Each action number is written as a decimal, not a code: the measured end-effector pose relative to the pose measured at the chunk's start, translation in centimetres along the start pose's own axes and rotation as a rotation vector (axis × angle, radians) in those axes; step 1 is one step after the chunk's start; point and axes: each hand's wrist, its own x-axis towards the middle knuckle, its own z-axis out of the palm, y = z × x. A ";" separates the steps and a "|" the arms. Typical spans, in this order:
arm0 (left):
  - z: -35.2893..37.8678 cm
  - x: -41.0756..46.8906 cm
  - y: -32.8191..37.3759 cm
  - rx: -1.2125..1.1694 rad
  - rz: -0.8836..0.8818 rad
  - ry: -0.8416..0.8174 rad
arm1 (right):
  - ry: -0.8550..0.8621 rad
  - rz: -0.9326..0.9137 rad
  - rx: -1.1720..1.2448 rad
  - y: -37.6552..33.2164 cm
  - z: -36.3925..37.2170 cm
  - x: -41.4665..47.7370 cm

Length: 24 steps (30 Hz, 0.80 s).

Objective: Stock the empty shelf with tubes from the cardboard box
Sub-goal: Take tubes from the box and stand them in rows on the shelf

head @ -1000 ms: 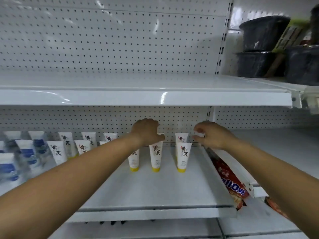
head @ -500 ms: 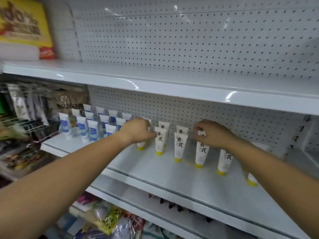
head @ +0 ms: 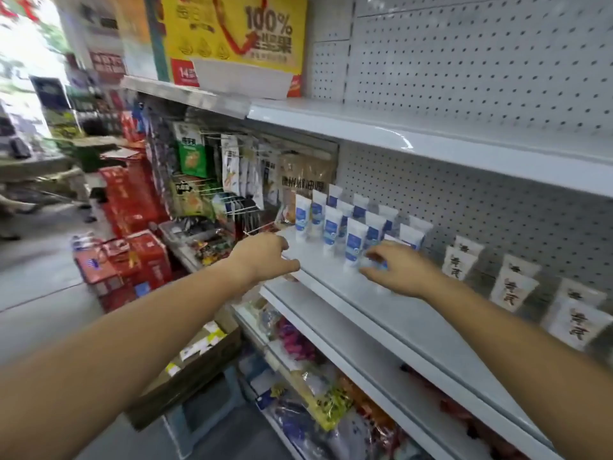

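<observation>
My right hand [head: 401, 270] loosely spread by the blue tubes [head: 355, 242], left hand [head: 262, 257] half-curled and empty at the shelf [head: 318, 263] edge, I judged gentle nudges would keep rows upright.

The left hand [head: 262, 257] is held at the shelf's [head: 381, 307] edge; at its three o'clock, the right hand [head: 403, 270] is seen beside blue-labelled tubes [head: 355, 242].

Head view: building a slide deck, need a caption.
Left hand and right hand reach toward blue-label tubes on white shelf.
</observation>
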 end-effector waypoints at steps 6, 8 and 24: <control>1.8 -2.3 -9.8 -0.030 -0.104 -0.031 | -0.068 -0.122 0.018 -8.4 6.3 6.2; 3.0 -3.3 -12.3 -0.023 -0.139 -0.062 | -0.101 -0.151 0.048 -10.7 8.7 7.6; 18.2 -5.2 -28.2 -0.121 -0.530 -0.284 | -0.478 -0.377 0.169 -18.6 30.5 19.8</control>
